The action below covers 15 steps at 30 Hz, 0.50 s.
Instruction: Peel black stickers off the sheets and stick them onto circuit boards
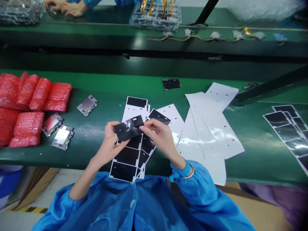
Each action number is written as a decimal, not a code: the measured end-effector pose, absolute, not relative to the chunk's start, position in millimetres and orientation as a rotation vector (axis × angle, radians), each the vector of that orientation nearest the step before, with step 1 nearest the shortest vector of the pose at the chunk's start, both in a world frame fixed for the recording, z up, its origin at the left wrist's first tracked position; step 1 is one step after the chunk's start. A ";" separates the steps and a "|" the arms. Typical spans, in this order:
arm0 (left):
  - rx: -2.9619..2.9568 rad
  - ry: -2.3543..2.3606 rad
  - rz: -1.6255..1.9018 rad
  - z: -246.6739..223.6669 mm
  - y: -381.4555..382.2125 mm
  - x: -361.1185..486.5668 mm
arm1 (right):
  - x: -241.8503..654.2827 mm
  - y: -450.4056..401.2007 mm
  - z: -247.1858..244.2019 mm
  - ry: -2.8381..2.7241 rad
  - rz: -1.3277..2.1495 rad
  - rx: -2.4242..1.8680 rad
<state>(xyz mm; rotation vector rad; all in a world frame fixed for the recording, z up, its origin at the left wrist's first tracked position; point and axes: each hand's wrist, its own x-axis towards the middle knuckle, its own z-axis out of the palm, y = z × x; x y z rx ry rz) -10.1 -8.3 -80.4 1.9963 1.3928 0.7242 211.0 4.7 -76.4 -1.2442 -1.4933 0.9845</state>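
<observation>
While holding a shiny black piece (129,128) over black-and-white sheets (127,156) (hid some), pinched its ends with left hand (109,141) and right hand (159,134), amid white papers (207,128), circuit boards (87,105) and red bubble packs (27,128).

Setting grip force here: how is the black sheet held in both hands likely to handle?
Probably light and floppy: the black sheet looks thin, with uneven, rippled sheen. Its glossy face could slip in a loose grip. The cutout near one edge may be a weak spot if tugged.
</observation>
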 end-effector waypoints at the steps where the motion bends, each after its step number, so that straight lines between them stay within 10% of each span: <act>1: 2.123 1.524 0.656 -79.4 4.6 -21.4 | 211.1 3.8 -75.7 -1.564 0.818 -1.278; 6: 2.148 2.144 0.576 -92.6 71.9 -104.1 | 227.3 -2.5 -68.8 -1.755 0.248 -1.300; 15: 2.132 2.044 0.674 -117.8 61.3 -120.7 | 245.1 -11.0 -58.8 -1.618 0.256 -1.331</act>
